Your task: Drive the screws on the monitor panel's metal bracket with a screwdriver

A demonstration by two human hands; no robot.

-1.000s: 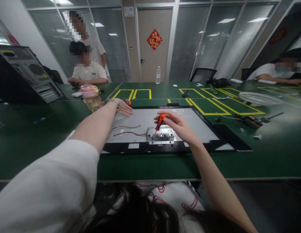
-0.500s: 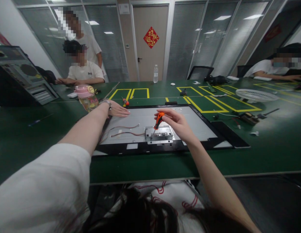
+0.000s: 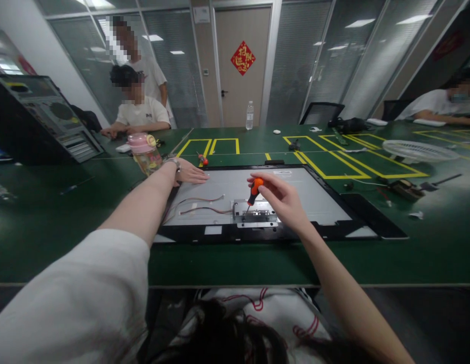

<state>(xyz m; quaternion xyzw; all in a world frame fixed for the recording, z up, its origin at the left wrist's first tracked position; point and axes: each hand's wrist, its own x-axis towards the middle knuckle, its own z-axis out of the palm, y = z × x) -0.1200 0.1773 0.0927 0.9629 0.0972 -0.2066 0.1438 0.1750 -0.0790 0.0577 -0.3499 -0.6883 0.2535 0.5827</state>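
A flat display panel [image 3: 235, 183] with a grey metal back and black frame lies on the green table before me. My left hand [image 3: 192, 172] rests on its far left corner, fingers stretched out flat. My right hand [image 3: 282, 199] grips an orange and black screwdriver [image 3: 254, 190], tilted, with its tip down at a small metal bracket [image 3: 240, 208] near the panel's front edge. Whether the tip sits in a screw is too small to tell. Thin wires [image 3: 204, 207] run left from the bracket across the panel.
Left of the panel stands a pink-lidded bottle [image 3: 143, 154], with a computer case [image 3: 48, 119] farther left. A small red item [image 3: 203, 160] lies behind the panel. A white fan grille [image 3: 419, 150] and a black device with a cable [image 3: 403, 188] lie right. Other people sit or stand across the table.
The whole view has shifted, so things appear farther right. My right hand stays on the screwdriver at the bracket, and my left hand remains flat on the panel's corner.
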